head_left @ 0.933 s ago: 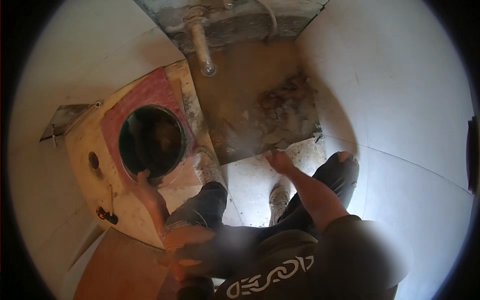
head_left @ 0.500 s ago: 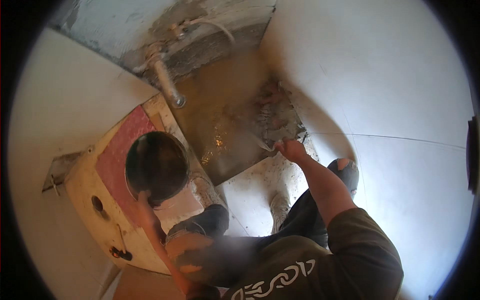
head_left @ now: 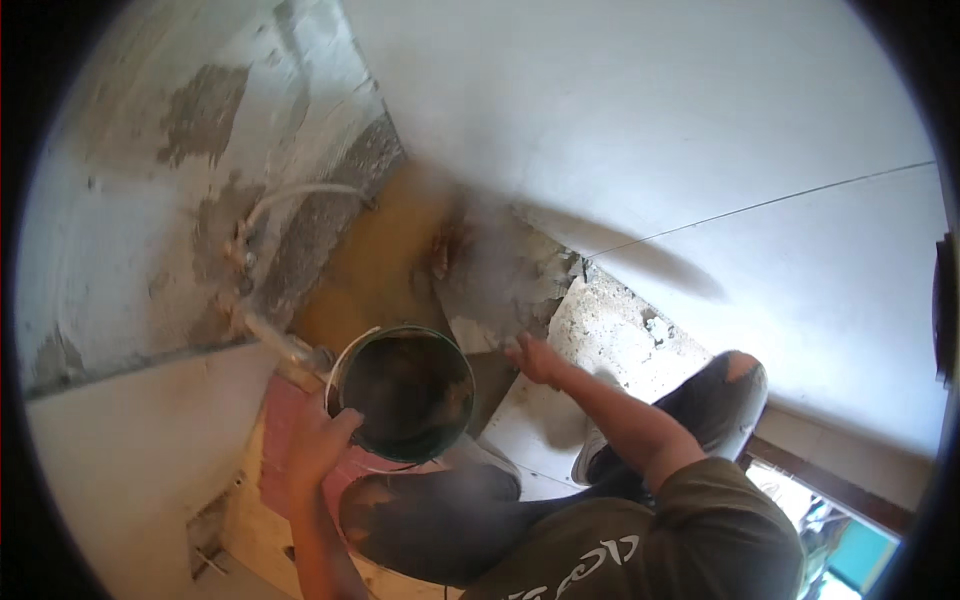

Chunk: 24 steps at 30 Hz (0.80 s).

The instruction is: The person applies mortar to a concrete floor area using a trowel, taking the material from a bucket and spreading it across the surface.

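A dark green bucket [head_left: 463, 375] with a wire bail stands close to my knees, its mouth facing up. My left hand [head_left: 325, 438] grips the bucket's near-left rim. Its interior is dark, and what it holds is hard to make out. Farther right, my right hand [head_left: 535, 360] is closed round the handle of a trowel-like tool [head_left: 475, 333]. The tool's pale blade is blurred and lies over the wet, muddy floor [head_left: 350, 280]. Broken rubble [head_left: 545, 265] lies beyond it, along the wall.
A pipe [head_left: 275, 337] sticks out of the left wall's foot, with a thin pale hose [head_left: 310, 188] above it. Smooth white panels [head_left: 680, 110] enclose the corner. A pink-topped board [head_left: 285, 425] lies beside the bucket. White slabs [head_left: 610, 345] strewn with debris are at right.
The bucket has moved right and forward off the pink board's middle, my left hand still on its rim. The view has turned. My right hand keeps the tool over the wet floor.
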{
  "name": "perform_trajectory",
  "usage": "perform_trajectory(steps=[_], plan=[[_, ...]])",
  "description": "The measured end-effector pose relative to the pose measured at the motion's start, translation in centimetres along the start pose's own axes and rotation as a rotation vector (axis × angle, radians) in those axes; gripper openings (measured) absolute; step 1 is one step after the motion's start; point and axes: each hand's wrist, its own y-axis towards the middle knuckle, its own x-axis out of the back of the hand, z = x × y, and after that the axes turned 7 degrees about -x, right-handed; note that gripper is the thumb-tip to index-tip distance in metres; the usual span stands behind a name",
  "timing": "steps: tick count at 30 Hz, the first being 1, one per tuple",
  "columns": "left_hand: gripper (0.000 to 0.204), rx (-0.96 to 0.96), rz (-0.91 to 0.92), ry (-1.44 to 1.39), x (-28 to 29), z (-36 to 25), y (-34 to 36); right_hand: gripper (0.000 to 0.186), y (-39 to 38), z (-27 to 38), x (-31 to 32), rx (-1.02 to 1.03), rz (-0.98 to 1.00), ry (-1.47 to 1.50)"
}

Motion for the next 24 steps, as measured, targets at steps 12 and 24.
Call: perform_trajectory(steps=[12,24], plan=[[0.052,-0.186,-0.297,0.145,0.2,-7.3,5.8,0.048,-1.1,1.6,1.2,-0.103,-0.141,-0.037],[0.043,-0.279,-0.643,-0.09,2.0,-7.6,4.1,0.047,4.0,4.4,7.3,-0.137,-0.232,-0.284]])
